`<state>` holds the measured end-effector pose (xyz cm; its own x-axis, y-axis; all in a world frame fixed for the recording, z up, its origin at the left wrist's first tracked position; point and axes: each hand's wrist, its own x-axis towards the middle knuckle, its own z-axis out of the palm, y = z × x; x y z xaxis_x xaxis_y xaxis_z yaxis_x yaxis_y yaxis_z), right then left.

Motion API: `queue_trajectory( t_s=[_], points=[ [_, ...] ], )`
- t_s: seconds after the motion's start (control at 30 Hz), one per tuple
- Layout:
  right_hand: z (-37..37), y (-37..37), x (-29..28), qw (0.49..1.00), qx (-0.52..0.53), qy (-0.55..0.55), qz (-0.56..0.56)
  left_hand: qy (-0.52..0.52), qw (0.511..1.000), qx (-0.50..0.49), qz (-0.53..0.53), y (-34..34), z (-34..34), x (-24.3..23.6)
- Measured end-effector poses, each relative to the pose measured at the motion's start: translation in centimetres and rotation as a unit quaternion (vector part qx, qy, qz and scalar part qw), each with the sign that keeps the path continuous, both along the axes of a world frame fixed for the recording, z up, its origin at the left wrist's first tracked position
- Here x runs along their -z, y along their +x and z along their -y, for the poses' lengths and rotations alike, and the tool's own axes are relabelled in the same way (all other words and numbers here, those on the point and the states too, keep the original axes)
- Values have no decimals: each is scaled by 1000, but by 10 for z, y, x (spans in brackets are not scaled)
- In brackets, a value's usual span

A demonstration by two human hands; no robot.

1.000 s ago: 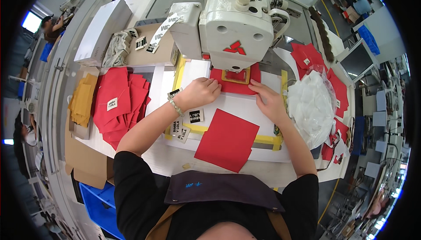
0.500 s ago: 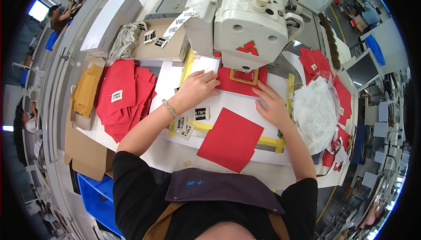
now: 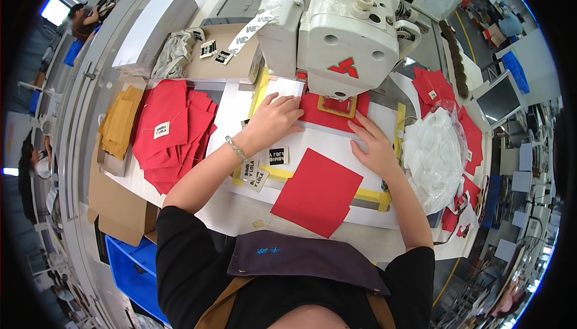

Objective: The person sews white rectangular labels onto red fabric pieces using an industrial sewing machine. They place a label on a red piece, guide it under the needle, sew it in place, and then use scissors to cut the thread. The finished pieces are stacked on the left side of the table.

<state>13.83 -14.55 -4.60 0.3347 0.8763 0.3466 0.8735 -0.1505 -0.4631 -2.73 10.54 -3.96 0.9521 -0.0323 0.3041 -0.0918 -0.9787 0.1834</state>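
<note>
I was looking down on a busy sewing workshop, with rows of other stations curving away at the rim and a white bench [image 3: 240, 215] filling the middle of my view. The biggest thing on it was the cream sewing machine [image 3: 348, 28], its head standing over the far side of the work. Left of the work lay a spread pile of red fabric pieces [image 3: 171, 133], one carrying a small white label, with a smaller stack of mustard pieces [image 3: 120, 121] just beside it further left. On the right sat a clear bag of white pieces [image 3: 433, 154], more red cut pieces around it. Near me, a single red square of cloth [image 3: 317, 192] lay flat on the bench, tilted like a diamond, apart from both hands.

The piece being worked was the red piece under the machine [image 3: 315, 112], held in a yellow-edged white template [image 3: 324, 148]. My left hand [image 3: 273, 121] lay flat, fingers spread, pressing on the template's left part, just touching the red piece's edge. My right hand [image 3: 375, 145] rested open and flat on the template's right part, fingertips pointing toward the machine; neither hand gripped anything. Small black and white labels [image 3: 264, 163] lay by my left wrist.
</note>
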Motion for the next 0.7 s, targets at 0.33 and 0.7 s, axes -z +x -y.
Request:
queue_trajectory(
  t_s=[0.33,0.7],
  points=[
    [0,-1,-3,1000,-2,-10,3,-40,999,13,22,-5,1,4],
    [3,-2,-14,994,75,-2,84,-16,1000,13,5,-4,3,1]
  ],
)
